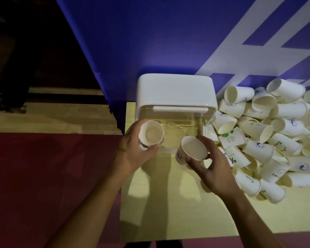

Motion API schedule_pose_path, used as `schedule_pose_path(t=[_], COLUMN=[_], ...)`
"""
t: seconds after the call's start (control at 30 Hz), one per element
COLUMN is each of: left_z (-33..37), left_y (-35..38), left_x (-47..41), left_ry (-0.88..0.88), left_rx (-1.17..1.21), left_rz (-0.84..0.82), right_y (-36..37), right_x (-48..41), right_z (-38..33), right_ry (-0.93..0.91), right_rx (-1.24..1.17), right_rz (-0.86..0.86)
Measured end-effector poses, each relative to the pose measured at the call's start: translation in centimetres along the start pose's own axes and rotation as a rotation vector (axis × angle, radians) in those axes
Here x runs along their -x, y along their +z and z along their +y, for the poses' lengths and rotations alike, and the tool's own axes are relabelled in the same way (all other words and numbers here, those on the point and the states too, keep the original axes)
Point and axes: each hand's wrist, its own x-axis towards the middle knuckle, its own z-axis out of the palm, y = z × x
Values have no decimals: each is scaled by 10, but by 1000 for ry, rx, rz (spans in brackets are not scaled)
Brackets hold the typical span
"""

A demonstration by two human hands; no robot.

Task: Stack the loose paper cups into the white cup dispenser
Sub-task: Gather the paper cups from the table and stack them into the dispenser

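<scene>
The white cup dispenser (174, 92) stands at the back of a pale yellow table (168, 203), with a clear front section open toward me. My left hand (132, 151) grips a small stack of paper cups (150, 135), mouth up, at the dispenser's front left corner. My right hand (209, 169) holds a single paper cup (191, 149), tilted with its mouth facing me, just in front of the dispenser. A big heap of loose paper cups (268, 133) lies to the right of the dispenser.
A blue wall panel with white stripes (168, 33) rises directly behind the dispenser and the heap. Red floor (52, 176) and a wooden strip lie left of the table's edge. Bare tabletop stretches in front of me between my forearms.
</scene>
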Motion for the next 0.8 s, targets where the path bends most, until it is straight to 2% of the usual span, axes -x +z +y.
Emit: schedule_pose_path(t=[0.4, 0.67, 0.8], left_z=[-18, -19, -19], left_y=[31, 34, 34], left_x=[-25, -26, -22], left_ry=[-92, -172, -210], left_rx=[-253, -229, -171], left_rz=[-187, -212, -211], right_y=[-5, -2, 6], right_x=[2, 0, -9], right_z=[14, 15, -1], right_ry=[15, -26, -93], right_rx=[13, 14, -14], right_rz=[3, 11, 101])
